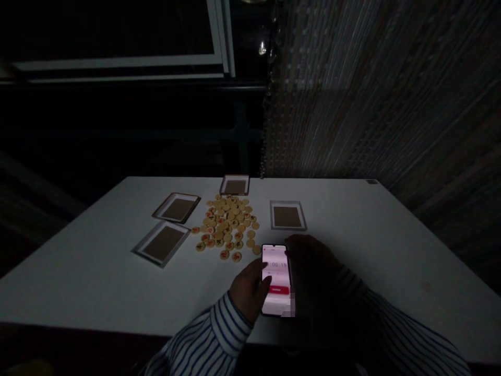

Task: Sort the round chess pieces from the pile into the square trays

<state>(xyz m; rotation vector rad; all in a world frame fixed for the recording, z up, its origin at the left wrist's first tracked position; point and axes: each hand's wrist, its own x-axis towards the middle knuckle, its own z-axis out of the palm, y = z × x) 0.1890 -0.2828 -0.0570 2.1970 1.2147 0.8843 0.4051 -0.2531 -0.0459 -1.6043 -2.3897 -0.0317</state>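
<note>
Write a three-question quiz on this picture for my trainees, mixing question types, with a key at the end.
1. Multiple choice: on which side of the round pieces, as the wearer sees them, do two shallow trays lie? A: left; B: right; C: near.
2. True or false: every piece shows a red marking.
3. Fill the gap: the left hand grips a lit ____.

Key:
1. A.
2. False; some markings are black, and some pieces look plain.
3. Phone.

Round tan discs (228, 230) heaped on rectangular white table (344, 219).
Shallow rectangular white-rimmed trays (288, 216): two left, one behind, one right; black-edged rectangular phone (277, 277) in front, rightward.
</note>
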